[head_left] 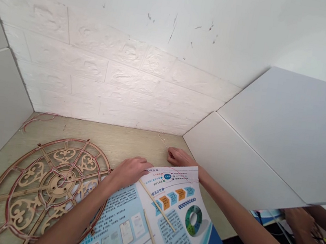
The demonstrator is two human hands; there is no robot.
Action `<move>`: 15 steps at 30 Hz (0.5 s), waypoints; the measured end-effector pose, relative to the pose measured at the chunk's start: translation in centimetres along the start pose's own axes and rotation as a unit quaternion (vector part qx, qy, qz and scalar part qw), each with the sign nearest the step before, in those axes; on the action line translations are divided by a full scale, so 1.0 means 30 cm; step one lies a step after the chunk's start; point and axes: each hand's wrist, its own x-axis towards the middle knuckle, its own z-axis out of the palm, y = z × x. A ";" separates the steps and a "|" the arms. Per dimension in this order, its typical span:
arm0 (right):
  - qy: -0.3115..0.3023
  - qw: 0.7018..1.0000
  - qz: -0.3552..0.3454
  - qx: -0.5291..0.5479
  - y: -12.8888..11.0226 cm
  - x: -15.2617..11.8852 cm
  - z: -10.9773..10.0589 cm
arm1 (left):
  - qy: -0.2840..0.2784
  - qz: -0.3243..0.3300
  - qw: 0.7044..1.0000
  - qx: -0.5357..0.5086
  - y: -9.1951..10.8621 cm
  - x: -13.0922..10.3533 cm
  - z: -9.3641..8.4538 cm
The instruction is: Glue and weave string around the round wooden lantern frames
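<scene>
My left hand (134, 172) rests at the upper edge of a printed leaflet (131, 243), its fingers curled. What is under those fingers is hidden. My right hand (179, 157) is closed beyond the leaflet, near the wall; a thin pale cord (163, 140) runs from its fingers up to the left. On the leaflet lie two slim pale sticks (158, 206), one starting close to my left hand. Left of my left arm lies a round openwork wooden frame (35, 174) with scroll cutouts and reddish wire along its rings.
Loose reddish wire (31, 120) lies in the back left corner. A white brick-patterned wall (111, 76) closes the back, with white panels (247, 156) on both sides. At lower right, another person's hand (299, 220) is among cables.
</scene>
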 end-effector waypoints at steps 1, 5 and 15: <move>0.002 1.000 -0.001 -0.001 0.003 0.000 0.004 | 0.000 0.000 1.000 0.000 -0.001 0.000 0.001; 0.005 1.000 -0.003 -0.006 0.009 0.004 0.014 | -0.002 -0.001 1.000 -0.001 0.000 -0.002 0.000; 0.005 0.999 -0.050 -0.017 0.013 -0.009 0.013 | -0.003 -0.006 1.000 -0.001 0.002 -0.004 -0.004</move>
